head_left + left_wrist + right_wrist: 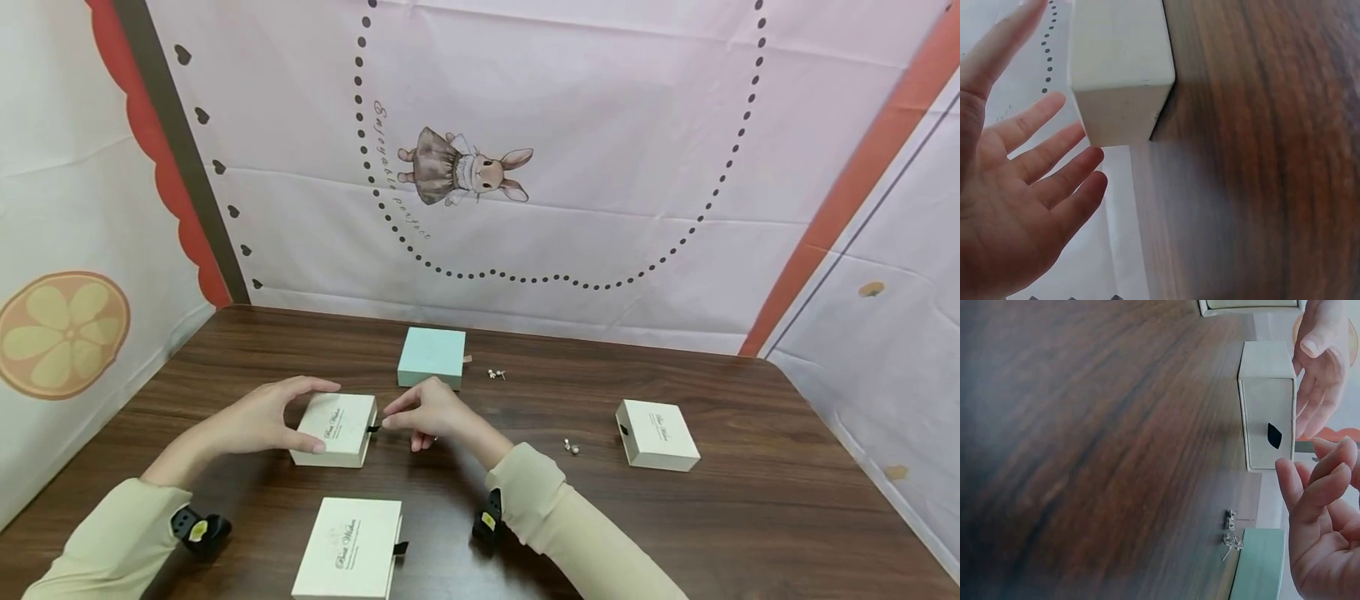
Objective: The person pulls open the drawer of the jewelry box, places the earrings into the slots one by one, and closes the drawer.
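Note:
A cream drawer-style gift box (pixel 337 423) with dark lettering lies on the table, its black pull tab (pixel 1274 435) on the right side. My left hand (pixel 258 417) spans the box's left part, thumb along the near side and fingers by the far edge. In the left wrist view, its fingers look fairly straight beside the box (pixel 1122 56); contact is hard to tell. My right hand (pixel 431 410) is just right of the tab, fingers bent loosely. The right wrist view shows the tab free, apart from the fingers (pixel 1325 481).
A second cream box (pixel 348 546) lies nearer, and a third (pixel 660 435) lies at the right. Behind stands a mint-green box (pixel 432 354) with small earrings (pixel 497 374) beside it. More small earrings (pixel 572 447) lie left of the right-hand box. A printed cloth (pixel 585 167) hangs behind.

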Available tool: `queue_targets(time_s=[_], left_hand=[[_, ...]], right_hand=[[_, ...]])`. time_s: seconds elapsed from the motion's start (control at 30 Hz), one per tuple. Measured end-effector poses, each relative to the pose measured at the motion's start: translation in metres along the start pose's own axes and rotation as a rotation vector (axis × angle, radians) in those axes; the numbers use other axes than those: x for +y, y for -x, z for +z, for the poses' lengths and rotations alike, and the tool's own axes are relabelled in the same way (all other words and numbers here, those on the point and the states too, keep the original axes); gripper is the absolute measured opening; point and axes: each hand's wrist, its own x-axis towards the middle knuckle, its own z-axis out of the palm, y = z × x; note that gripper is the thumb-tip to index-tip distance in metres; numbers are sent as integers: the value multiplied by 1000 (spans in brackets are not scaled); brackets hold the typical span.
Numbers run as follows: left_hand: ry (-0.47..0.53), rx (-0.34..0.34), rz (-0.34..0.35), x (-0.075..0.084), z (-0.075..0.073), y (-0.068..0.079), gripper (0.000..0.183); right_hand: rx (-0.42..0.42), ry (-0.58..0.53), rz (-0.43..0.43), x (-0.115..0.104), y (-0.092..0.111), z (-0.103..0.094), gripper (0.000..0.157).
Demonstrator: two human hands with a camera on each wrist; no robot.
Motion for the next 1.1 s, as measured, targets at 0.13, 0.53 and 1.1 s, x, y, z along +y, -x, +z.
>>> queue_targets(time_s=[0.13, 0.53, 1.1], left_hand=[[13, -20, 23, -3, 1, 0, 79], [-43, -87, -17, -6, 4, -6, 88], [-42, -113, -58, -4, 4, -9, 90]], right_hand=[[1, 8, 15, 0, -1, 2, 21], [3, -40, 60, 1, -8, 12, 15], [93, -4, 158, -3, -19, 29, 4]])
